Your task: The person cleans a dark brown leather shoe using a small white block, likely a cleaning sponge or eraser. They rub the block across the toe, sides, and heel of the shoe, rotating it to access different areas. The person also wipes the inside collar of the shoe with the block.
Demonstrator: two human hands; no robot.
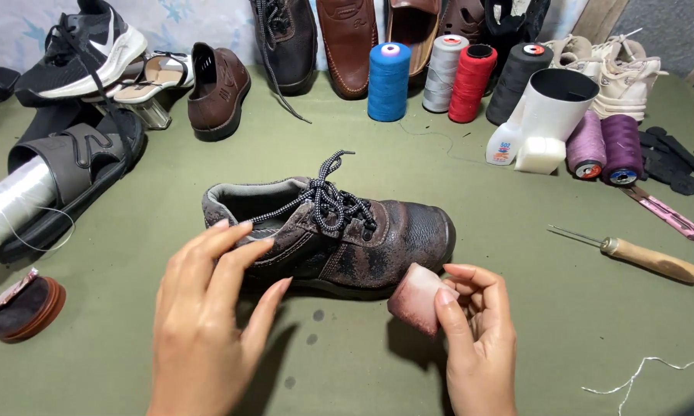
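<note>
Shoe (pixel 339 235), brown leather, lies on our green cloth (pixel 516 308); left hand (pixel 204 323) steadies it with loose fingers, right hand (pixel 478 339) pinches a pink sponge (pixel 415 299); four upright thread spools (pixel 455 73) at twelve o'clock.

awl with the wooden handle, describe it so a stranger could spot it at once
On the green table, look right of the worn brown shoe. There lies the awl alone: a thin metal spike in a pale wooden handle, unlike the pink-handled tool above it.

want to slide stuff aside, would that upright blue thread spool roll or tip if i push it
The blue thread spool stands on its flat end, so it probably slides rather than rolls. It is taller than wide, so a high push might tip it. Once on its side, it would likely roll toward the grey spool.
</note>
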